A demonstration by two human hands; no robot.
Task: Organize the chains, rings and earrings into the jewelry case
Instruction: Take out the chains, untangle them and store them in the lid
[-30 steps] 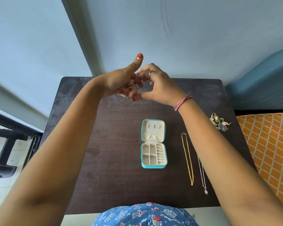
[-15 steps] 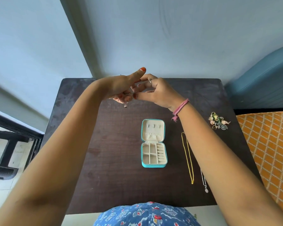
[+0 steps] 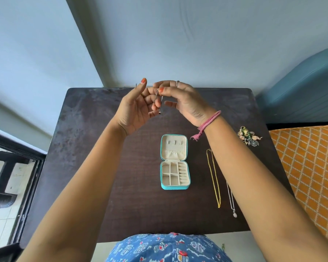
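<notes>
Above the far part of the table my right hand [image 3: 187,104] pinches a thin silver chain [image 3: 156,95] between thumb and forefinger, and its small dark pendant [image 3: 160,112] dangles below. My left hand [image 3: 134,114] is held palm towards me beside the chain, its loosely curled fingers just touching it. The teal jewelry case [image 3: 175,187] lies open at the table's middle, its cream compartments empty. To its right lie a gold chain [image 3: 214,178], a silver necklace with a round pendant [image 3: 232,203] partly under my right forearm, and a cluster of earrings and rings [image 3: 249,138].
The dark wooden table [image 3: 102,148] stands against a pale blue wall. An orange patterned cushion [image 3: 310,176] and a blue seat back [image 3: 307,87] are on the right. A black frame and tiled floor [image 3: 8,186] lie to the left.
My hands have come apart and dropped slightly. The left hand has turned palm-up and loosened, and the chain now hangs from the right hand's pinch with its pendant free.
</notes>
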